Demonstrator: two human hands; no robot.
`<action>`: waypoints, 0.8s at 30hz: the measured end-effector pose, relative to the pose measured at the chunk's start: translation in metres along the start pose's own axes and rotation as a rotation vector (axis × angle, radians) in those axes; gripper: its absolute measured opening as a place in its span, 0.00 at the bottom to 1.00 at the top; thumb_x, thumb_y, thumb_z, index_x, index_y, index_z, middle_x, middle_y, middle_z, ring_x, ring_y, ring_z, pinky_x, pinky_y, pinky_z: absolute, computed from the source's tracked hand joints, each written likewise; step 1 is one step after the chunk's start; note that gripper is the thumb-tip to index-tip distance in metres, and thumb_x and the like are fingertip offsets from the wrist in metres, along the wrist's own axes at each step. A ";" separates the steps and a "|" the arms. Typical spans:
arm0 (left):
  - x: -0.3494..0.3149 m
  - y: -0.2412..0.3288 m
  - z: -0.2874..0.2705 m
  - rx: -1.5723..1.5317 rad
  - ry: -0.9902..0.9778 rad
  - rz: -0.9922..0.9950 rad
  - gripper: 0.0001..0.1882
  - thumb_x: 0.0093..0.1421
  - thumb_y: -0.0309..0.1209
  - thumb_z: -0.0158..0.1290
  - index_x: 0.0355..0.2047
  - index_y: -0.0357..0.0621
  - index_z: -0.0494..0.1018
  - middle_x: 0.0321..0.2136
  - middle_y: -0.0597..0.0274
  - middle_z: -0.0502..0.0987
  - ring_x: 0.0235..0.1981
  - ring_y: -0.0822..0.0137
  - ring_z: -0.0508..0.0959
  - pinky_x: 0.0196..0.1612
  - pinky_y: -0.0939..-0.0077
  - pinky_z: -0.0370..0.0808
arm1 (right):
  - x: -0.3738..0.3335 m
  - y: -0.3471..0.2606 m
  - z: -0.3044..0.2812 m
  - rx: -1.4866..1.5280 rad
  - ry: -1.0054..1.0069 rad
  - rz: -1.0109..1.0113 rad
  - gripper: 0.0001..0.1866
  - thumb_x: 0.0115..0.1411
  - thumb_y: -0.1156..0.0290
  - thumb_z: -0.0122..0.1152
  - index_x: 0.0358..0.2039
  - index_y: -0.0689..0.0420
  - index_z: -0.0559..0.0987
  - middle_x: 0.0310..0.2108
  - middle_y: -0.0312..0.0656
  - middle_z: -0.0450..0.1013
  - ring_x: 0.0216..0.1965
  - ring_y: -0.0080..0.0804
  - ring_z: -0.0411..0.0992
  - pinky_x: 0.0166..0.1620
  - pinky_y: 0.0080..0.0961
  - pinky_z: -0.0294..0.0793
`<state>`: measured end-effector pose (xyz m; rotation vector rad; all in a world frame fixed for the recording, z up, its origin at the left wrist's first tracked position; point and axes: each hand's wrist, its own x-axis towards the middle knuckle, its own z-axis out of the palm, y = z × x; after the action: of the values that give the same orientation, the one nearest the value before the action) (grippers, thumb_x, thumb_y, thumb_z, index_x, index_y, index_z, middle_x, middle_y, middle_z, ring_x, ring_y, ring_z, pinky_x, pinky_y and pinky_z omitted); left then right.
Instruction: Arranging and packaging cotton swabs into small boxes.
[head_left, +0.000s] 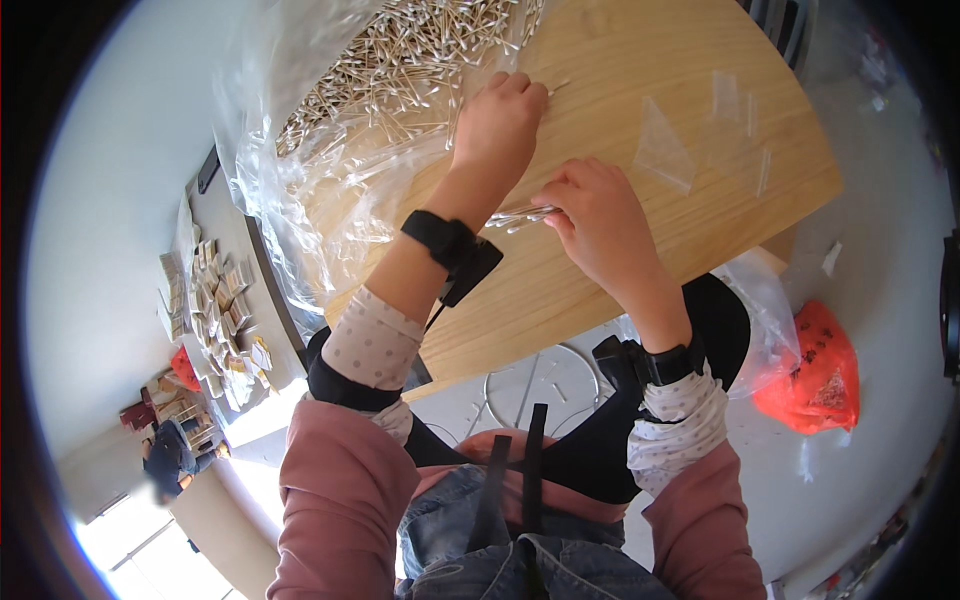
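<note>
A bundle of cotton swabs point(516, 218) is pinched in my right hand point(600, 215), its white tips pointing left, just above the wooden table point(480, 310). Farther off, my left hand point(500, 125) is closed at the near right edge of a big heap of cotton swabs point(400, 60). Its fingertips are turned down and hidden, so what they hold cannot be made out. One loose cotton swab point(559, 87) shows beside its knuckles. The heap lies on a large clear plastic bag point(350, 215), which spreads over the table's left side.
Small clear plastic bags point(664, 145) lie flat on the table's right. A red plastic bag point(815, 370) sits on the floor to the right. Many small packs point(220, 300) are piled on another surface at left. Behind them, a person point(170, 455) is at the far left.
</note>
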<state>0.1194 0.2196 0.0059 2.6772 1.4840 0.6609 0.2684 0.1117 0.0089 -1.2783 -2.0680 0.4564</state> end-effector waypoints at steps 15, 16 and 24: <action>-0.044 -0.037 -0.064 -0.205 0.074 -0.442 0.11 0.58 0.31 0.63 0.37 0.39 0.77 0.32 0.54 0.81 0.35 0.56 0.82 0.39 0.63 0.78 | 0.002 -0.009 0.004 0.007 -0.027 -0.050 0.13 0.48 0.79 0.70 0.35 0.55 0.80 0.37 0.38 0.75 0.46 0.40 0.71 0.51 0.37 0.70; -0.038 -0.047 -0.060 -0.152 0.018 -0.516 0.14 0.57 0.36 0.65 0.36 0.39 0.77 0.32 0.54 0.81 0.35 0.55 0.82 0.40 0.61 0.78 | 0.003 -0.010 0.006 0.007 -0.023 -0.056 0.13 0.48 0.79 0.70 0.35 0.55 0.80 0.37 0.38 0.75 0.46 0.40 0.71 0.51 0.37 0.70; -0.006 -0.053 -0.042 0.009 -0.244 -0.692 0.20 0.55 0.47 0.63 0.30 0.39 0.81 0.29 0.52 0.83 0.34 0.52 0.84 0.38 0.57 0.78 | 0.000 -0.011 0.019 0.035 -0.004 -0.142 0.04 0.50 0.77 0.64 0.29 0.56 0.80 0.32 0.38 0.74 0.42 0.40 0.72 0.48 0.36 0.70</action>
<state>0.0588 0.2356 0.0305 1.9270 2.1278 0.2659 0.2481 0.1074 0.0022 -1.1030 -2.1279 0.4292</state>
